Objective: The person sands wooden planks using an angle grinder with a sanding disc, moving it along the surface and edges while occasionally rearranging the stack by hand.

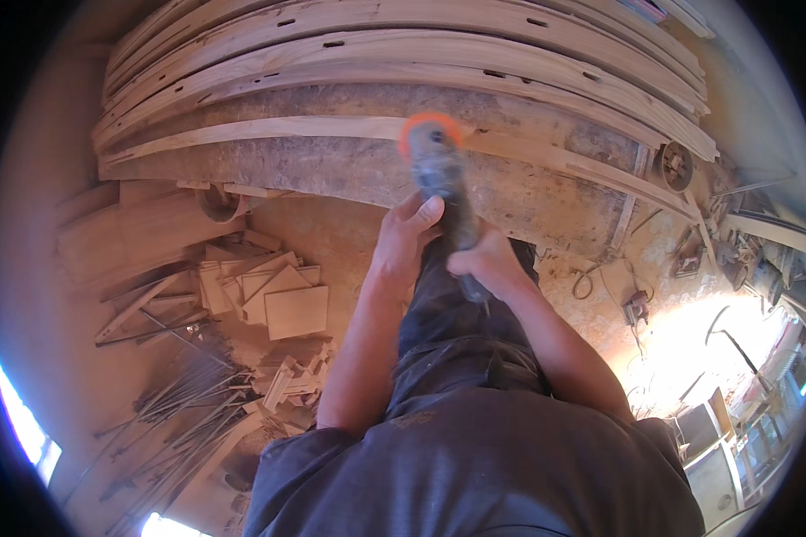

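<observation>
I grip a grey angle grinder (442,174) with both hands; its orange disc (432,125) is smeared by motion. My left hand (403,237) is closed round the middle of the body, thumb on top. Further back, my right hand (493,261) is wrapped round the rear end. The disc lies over a long narrow wooden strip (282,131) on the dusty workbench (331,174). Whether it touches the wood I cannot tell.
Long slotted boards (376,54) lie side by side along the bench's far side. On the floor at left are wood offcuts (295,311) and thin rods (192,394). A corded power tool (636,307) lies at right. A round container (674,167) sits by the bench's right end.
</observation>
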